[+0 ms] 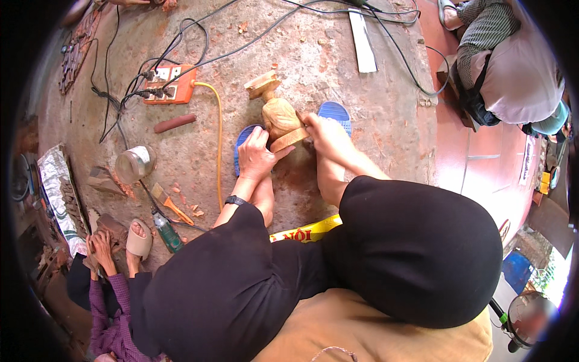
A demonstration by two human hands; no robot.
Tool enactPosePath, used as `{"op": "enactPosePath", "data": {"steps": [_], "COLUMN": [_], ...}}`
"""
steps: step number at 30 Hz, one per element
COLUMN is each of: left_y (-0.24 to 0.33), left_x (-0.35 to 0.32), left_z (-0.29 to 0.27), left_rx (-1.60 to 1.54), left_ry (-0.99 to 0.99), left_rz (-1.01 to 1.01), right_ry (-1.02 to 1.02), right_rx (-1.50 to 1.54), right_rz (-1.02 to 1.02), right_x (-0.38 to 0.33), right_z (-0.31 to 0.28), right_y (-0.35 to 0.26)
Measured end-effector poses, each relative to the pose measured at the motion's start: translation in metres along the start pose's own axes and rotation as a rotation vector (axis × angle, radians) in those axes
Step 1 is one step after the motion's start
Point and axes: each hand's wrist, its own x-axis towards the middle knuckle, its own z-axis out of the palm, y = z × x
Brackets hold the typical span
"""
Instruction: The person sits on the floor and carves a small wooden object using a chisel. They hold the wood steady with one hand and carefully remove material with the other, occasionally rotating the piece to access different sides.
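Between my feet, tilted over the floor, is a carved wooden piece (280,116) with a rounded, vase-like body, a narrow neck and a flat block at each end. My left hand (256,154) grips the near block from the left, thumb along its lower edge. On the other side, my right hand (330,139) has its fingers closed at the right corner of that block. Whether something small is also pinched under the right fingers, I cannot tell. Blue slippers (335,112) lie beneath and beside my hands.
An orange power strip (169,84) with several black plugs and a yellow cord lies at the left. Near it are a brown stick (175,123), a jar (136,164), a brush (172,204) and a green power tool (167,234). Other people sit lower left and upper right.
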Motion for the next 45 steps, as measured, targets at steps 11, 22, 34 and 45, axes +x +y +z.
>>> {"op": "enactPosePath", "data": {"steps": [11,22,34,45], "left_y": [0.000,-0.005,-0.001,-0.006], "left_x": [0.000,-0.003,-0.004,-0.009], "left_z": [0.001,0.004,0.000,-0.002], "left_rx": [0.002,-0.002,-0.034,-0.019], "left_ry": [0.013,0.015,0.063,0.031], "left_rz": [0.002,-0.002,0.008,-0.018], "right_ry": [-0.021,-0.047,0.011,0.026], "right_rx": [-0.025,0.058,0.036,-0.064], "right_rz": [0.013,-0.531,-0.674,-0.475], "right_x": [-0.008,-0.007,-0.006,-0.005], "right_z": [-0.029,-0.016,-0.019,-0.046], "right_y": [-0.006,-0.011,-0.014,0.022]}}
